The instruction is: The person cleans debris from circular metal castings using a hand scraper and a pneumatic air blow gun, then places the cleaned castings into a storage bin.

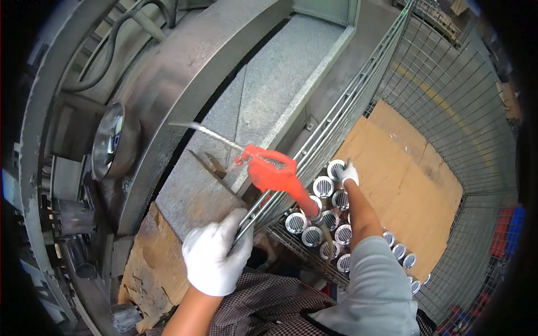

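Note:
My left hand (216, 256), in a white glove, is closed around the top rail of a wire cage (314, 145) at its near corner. My right hand (348, 175), also gloved, reaches down into the cage and grips a round finned metal part (335, 167) at the far end of a cluster. Several more finned parts (314, 224) stand on end in rows on the cage floor below my forearm. A red-handled blow gun (274, 175) with a thin metal nozzle (207, 132) hangs between my two hands, above the rail.
A brown cardboard sheet (403, 179) lines the cage floor to the right of the parts. A grey machine body (263, 95) with a shiny round disc (109, 140) and hoses (117, 33) fills the left. Worn cardboard (148, 269) lies by my left arm. Red and blue crates (507, 229) stand at the far right.

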The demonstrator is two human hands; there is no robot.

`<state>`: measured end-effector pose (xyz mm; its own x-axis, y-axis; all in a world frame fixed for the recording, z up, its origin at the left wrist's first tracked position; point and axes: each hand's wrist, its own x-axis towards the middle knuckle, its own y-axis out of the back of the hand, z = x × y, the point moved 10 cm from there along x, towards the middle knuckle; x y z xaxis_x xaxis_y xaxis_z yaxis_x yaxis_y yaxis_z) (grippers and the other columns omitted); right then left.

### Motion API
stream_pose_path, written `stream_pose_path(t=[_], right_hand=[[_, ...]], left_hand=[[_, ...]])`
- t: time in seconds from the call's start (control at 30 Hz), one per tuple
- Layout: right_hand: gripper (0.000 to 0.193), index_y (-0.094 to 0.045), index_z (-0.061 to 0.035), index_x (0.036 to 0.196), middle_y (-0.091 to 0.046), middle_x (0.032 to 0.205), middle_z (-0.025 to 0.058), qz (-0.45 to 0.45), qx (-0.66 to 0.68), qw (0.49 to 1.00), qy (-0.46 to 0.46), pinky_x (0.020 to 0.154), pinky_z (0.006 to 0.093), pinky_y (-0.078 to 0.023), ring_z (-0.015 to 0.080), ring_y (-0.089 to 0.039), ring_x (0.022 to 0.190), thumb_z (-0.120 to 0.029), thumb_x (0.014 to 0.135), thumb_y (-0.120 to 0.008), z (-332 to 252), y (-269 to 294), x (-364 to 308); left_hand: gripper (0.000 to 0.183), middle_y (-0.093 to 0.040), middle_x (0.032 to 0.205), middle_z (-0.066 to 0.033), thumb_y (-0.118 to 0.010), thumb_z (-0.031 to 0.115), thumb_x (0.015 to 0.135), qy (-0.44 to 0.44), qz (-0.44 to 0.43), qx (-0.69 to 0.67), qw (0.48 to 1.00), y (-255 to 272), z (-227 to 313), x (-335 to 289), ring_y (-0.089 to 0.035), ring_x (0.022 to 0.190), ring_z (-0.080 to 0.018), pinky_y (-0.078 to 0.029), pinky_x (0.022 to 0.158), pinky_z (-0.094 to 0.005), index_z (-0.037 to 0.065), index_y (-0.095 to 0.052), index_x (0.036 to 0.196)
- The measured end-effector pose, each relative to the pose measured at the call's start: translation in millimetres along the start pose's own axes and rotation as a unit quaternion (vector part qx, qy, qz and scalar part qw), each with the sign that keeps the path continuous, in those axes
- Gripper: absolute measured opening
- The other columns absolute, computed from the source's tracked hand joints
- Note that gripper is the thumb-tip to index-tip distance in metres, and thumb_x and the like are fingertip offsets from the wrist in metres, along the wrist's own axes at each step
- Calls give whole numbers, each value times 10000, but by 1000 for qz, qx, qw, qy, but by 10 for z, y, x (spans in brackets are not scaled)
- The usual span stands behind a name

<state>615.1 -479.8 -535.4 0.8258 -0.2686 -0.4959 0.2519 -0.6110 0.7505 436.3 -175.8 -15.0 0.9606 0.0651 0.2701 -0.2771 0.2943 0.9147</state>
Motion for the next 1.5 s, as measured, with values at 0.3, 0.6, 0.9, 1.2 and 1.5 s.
stream_pose_path(t=[0.3, 0.6, 0.9, 1.2, 1.5], right_hand=[[324, -558, -35, 1140, -608, 965, 70, 238, 399, 868, 174, 746, 314, -497, 162, -572, 787, -203, 892, -681, -153, 1266, -1302], [122, -579, -28, 973, -590, 934, 78, 124, 305, 701, 633, 790, 314, -466, 189, -558, 845, -26, 878, -656, -2784, 2490, -4657], [354, -533, -1, 703, -557, 686, 202, 175, 42, 744, 643, 617, 474, -423, 412, -537, 648, -271, 896, -655, -3460, 1574, -4990], [212, -596, -32, 798, -628, 742, 172, 261, 83, 716, 642, 635, 443, -463, 375, -597, 673, -212, 881, -671, -3380, 1634, -4989], [173, -597, -41, 875, -635, 746, 179, 259, 53, 749, 607, 628, 442, -471, 350, -633, 682, -202, 893, -658, -3384, 1643, -4923]], left_hand=[[227, -686, 757, -119, -685, 307, 832, -2, 41, -13, 999, -24, 9, -98, -672, 645, -300, -541, 611, -401, 135, -713, 977], [428, -638, 992, -152, -596, 309, 884, -90, 54, -34, 994, 289, -57, -790, -639, 863, -332, -500, 731, -459, 80, -565, 1244], [332, -626, 868, -86, -579, 340, 902, -72, 48, 103, 991, 1442, -1082, -2282, -622, 773, -275, -463, 700, -414, 121, -628, 1147], [259, -604, 864, -106, -601, 351, 887, 120, 143, 176, 966, 2054, -2126, -3054, -616, 821, -290, -461, 693, -420, 93, -627, 900], [591, -624, 1056, -152, -481, 601, 914, 153, -191, 146, 958, 1273, -2394, -3107, -622, 993, -326, -476, 853, -431, 84, -636, 1156]])
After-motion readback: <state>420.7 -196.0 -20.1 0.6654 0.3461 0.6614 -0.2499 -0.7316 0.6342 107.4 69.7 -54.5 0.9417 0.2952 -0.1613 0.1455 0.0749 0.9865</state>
